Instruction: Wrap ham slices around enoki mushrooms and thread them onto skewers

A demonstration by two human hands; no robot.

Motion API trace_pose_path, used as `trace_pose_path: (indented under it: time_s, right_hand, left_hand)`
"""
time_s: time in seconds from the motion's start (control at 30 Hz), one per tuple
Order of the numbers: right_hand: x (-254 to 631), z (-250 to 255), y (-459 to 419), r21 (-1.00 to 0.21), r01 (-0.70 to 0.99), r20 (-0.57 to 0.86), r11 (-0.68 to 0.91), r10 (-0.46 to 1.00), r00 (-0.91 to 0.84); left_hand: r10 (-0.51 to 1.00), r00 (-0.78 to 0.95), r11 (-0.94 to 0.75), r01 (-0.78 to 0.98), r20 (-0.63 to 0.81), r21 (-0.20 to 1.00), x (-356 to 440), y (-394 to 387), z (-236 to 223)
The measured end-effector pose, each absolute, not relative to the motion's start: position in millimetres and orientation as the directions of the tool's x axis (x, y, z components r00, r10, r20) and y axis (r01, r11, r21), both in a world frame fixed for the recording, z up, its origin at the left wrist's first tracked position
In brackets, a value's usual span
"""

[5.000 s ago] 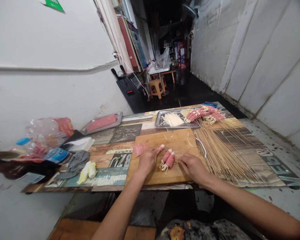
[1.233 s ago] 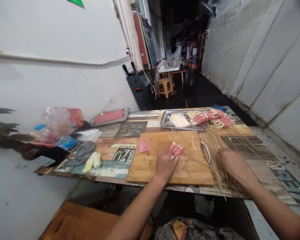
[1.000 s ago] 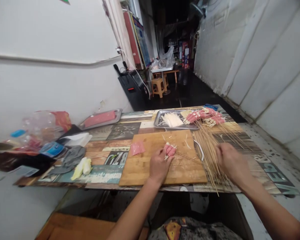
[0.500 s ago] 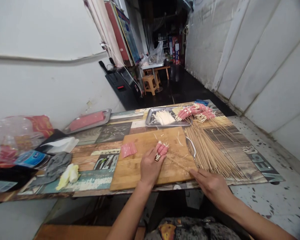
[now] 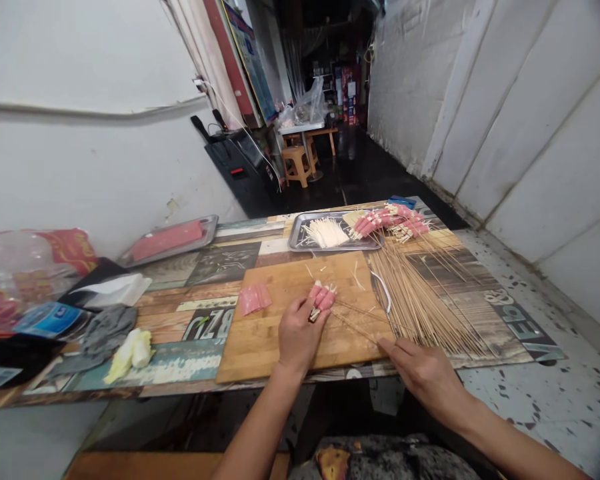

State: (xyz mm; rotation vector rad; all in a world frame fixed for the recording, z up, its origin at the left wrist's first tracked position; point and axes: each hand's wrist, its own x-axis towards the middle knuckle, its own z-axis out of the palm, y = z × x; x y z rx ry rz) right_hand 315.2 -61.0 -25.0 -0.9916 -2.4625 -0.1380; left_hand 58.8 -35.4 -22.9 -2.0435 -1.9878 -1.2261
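Note:
My left hand point(image 5: 297, 331) rests on the wooden cutting board point(image 5: 260, 340) and pinches a small bundle of pink meat rolls point(image 5: 322, 297) filled with white mushroom stems. My right hand point(image 5: 422, 368) sits at the board's near right corner, fingers closed on the end of a thin bamboo skewer point(image 5: 356, 326) that points at the rolls. A folded slice of pink meat point(image 5: 255, 298) lies on the board's left part.
A pile of bamboo skewers point(image 5: 420, 300) lies right of the board. A metal tray point(image 5: 336, 235) with enoki mushrooms and finished skewered rolls point(image 5: 390, 221) stands behind. Another tray of meat point(image 5: 167, 239), plastic bags point(image 5: 25, 280), a grey cloth point(image 5: 107, 327) and yellow-white pieces point(image 5: 130, 347) sit left.
My right hand picked a skewer out of the pile and drew back to the board's near right corner, aiming it at the rolls. My left hand stays on the rolls.

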Motion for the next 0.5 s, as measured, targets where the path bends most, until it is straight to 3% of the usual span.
trace_pose_path:
  time_s: [0.5]
  right_hand:
    - [313.4,-27.2,-61.0,-0.091,0.668,0.489,0.738,0.617,-0.616]
  left_hand:
    - [0.844,-0.124,-0.171,0.859,0.521,0.482,59.4,-35.9,-21.6]
